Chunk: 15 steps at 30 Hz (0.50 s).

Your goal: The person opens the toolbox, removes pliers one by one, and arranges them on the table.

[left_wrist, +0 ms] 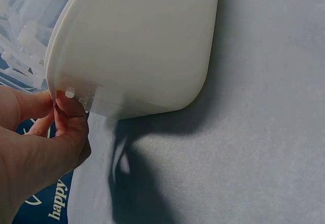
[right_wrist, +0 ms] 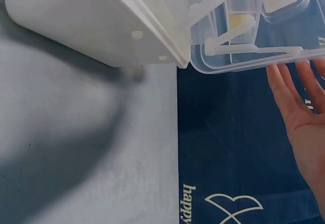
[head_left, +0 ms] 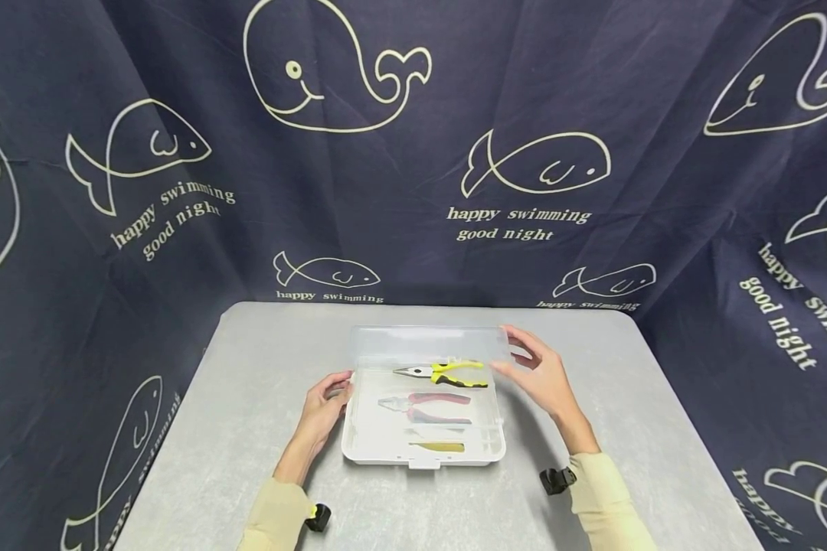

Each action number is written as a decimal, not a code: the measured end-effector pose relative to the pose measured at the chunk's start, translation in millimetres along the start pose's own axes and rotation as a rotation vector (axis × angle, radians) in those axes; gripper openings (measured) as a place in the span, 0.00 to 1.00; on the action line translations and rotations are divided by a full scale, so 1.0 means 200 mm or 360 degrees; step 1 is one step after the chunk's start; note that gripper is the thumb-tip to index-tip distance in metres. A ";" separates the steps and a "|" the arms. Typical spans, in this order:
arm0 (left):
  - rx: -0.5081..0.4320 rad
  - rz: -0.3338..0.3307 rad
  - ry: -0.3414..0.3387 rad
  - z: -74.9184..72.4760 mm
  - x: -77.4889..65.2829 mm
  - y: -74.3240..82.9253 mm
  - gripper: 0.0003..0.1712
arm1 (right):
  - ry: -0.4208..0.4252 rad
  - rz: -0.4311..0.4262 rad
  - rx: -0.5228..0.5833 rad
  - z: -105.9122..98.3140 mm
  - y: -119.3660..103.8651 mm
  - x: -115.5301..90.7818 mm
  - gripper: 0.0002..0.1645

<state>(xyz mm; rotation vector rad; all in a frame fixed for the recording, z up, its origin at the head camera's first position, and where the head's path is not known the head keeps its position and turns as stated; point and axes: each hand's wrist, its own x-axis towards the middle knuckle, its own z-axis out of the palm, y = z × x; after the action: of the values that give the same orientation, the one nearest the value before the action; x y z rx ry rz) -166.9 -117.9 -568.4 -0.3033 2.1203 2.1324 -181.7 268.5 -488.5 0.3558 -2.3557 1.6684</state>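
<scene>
A shallow white plastic tool case lies on the table with its clear hinged lid raised at the far side. Inside are yellow-and-black long-nose pliers, a pair of red-handled pliers and a small tool with a yellowish handle. My left hand is at the case's far left, where finger and thumb pinch its rim. At the lid's right edge, my right hand touches with its fingertips; those fingers look straight and spread in the right wrist view.
A grey table carries the case near its middle. Behind and on both sides hangs a dark blue cloth printed with fish and whales. Small black cameras sit at both wrists, by the cream sleeves.
</scene>
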 end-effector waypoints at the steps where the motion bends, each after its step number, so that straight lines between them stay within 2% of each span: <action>1: 0.0000 0.0001 0.0003 0.00 0.00 0.00 0.20 | 0.0001 0.0016 0.0011 0.00 0.00 0.00 0.38; 7: -0.0023 0.0007 0.0000 0.01 0.01 -0.01 0.20 | -0.0026 0.0138 0.0055 0.00 -0.02 0.02 0.37; 15: -0.0005 0.0022 0.0015 0.01 0.00 -0.01 0.18 | -0.0057 0.0221 0.0032 0.00 -0.06 0.07 0.37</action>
<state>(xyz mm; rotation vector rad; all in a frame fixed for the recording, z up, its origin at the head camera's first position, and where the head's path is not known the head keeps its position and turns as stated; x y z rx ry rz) -167.0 -115.7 -569.5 -0.3007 2.1307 2.1458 -190.1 263.9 -473.3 0.2325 -2.4416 1.7615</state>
